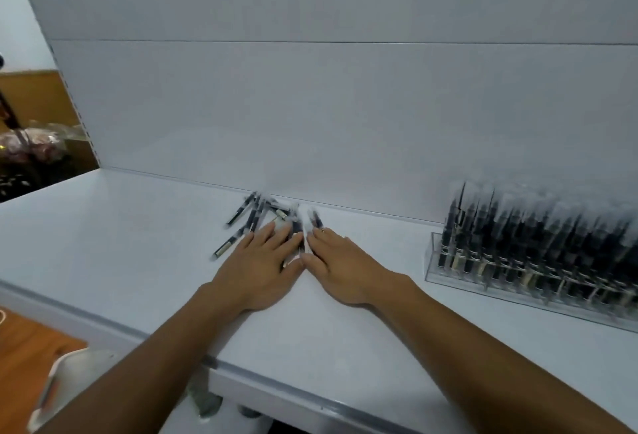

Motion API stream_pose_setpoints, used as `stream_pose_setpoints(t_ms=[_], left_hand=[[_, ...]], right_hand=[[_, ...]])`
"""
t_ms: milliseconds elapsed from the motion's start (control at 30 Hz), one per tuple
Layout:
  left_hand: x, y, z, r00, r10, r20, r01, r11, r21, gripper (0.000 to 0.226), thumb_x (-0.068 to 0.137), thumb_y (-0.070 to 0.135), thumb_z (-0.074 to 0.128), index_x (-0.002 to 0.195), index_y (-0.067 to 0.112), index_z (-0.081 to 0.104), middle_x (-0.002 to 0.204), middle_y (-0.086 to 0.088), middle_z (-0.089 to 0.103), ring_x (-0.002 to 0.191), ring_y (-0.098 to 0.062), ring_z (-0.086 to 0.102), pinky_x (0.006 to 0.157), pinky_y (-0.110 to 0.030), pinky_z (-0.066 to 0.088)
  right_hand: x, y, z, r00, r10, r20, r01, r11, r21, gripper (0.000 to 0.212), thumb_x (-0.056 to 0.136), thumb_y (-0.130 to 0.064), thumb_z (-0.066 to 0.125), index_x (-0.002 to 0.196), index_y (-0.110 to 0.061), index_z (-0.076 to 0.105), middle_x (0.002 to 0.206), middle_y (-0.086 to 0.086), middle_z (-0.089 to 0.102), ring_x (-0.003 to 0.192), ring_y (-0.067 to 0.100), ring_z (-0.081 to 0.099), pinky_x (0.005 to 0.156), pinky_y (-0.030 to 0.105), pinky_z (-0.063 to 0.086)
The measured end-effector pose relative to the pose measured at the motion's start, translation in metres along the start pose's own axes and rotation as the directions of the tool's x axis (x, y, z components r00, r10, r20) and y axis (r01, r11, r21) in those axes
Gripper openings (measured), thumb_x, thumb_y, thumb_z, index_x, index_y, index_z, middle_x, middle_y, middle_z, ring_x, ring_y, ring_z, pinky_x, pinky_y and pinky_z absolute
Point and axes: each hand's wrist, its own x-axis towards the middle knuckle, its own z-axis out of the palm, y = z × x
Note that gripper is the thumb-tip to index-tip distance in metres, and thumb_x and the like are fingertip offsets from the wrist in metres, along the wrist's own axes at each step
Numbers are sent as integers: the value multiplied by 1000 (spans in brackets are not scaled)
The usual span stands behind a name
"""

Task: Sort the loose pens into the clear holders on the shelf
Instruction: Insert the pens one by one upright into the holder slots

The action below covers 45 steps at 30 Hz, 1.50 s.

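Head view: sorting looks partly done, the clear holder [435, 263] at right already packed, yet a pile of loose pens [253, 214] lies on the shelf [138, 244] under the left grip [259, 271] and right grip [341, 269], fingers spread flat, pinching nothing

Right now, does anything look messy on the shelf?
Yes. The loose pens lie in a crisscross heap by the back wall, partly under the left hand and right hand; other pens stand upright in the clear holder.

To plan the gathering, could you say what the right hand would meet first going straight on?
Probably the loose pens right at the right hand's fingertips; whether they already touch is unclear.
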Motion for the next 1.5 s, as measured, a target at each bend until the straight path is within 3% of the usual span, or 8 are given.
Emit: stream_pose_setpoints(t_ms=[400,700,867,1000,1133,1200,1267,1500], left_hand=[[-8,51,-9,975,202,95,-184,969,-165,74,89,72,15,153,34,13,161,14,8,148,-5,-2,120,-34,-4],[4,39,-15,974,187,130,-128,921,-368,56,99,46,41,151,38,22,158,22,12,143,5,7,111,-17,6],[6,35,-18,992,110,67,-103,989,-102,55,100,49,29,137,11,44,146,-5,43,138,-21,33,111,-32,20],[-2,41,-15,981,172,91,-167,984,-59,53,101,48,24,138,16,42,149,5,39,142,-17,27,117,-35,13],[-16,52,-20,970,239,30,-224,942,-250,26,101,45,35,111,28,52,105,10,59,100,0,47,102,-25,29],[-25,53,-22,977,213,30,-191,923,-334,30,99,49,39,126,41,49,124,20,57,111,10,41,102,-4,18],[-27,51,-23,993,116,20,-101,926,-363,45,95,56,45,138,46,43,139,29,45,129,10,32,106,-11,22],[-7,69,-28,998,-41,-49,26,961,-275,65,80,63,61,135,30,50,124,12,55,102,-4,55,84,-24,42]], right_hand=[[-82,19,-12,968,123,-218,-80,977,197,34,101,-26,44,132,-31,56,127,-14,63,115,9,56,96,22,43],[-84,27,-14,952,154,-265,-116,981,153,17,93,-29,57,100,-34,72,95,-16,65,87,6,59,80,34,51],[-83,30,-12,948,194,-254,-151,972,180,17,93,-41,55,104,-40,68,92,-16,57,86,6,56,79,29,48],[-83,29,-14,951,212,-225,-171,967,187,15,94,-40,53,99,-39,68,90,-15,60,85,6,56,79,31,48],[-84,30,-16,950,237,-202,-196,960,202,12,92,-41,56,85,-36,63,79,-15,60,77,7,55,67,28,43],[-84,29,-15,949,244,-201,-203,958,204,16,92,-45,56,83,-32,62,76,-14,62,72,5,53,61,27,38],[-84,29,-15,947,250,-203,-211,958,196,18,91,-47,56,83,-32,61,75,-14,63,70,5,53,60,27,36],[-86,30,-17,930,300,-211,-270,950,158,20,89,-50,55,79,-33,55,68,-14,64,71,6,55,58,26,36]])
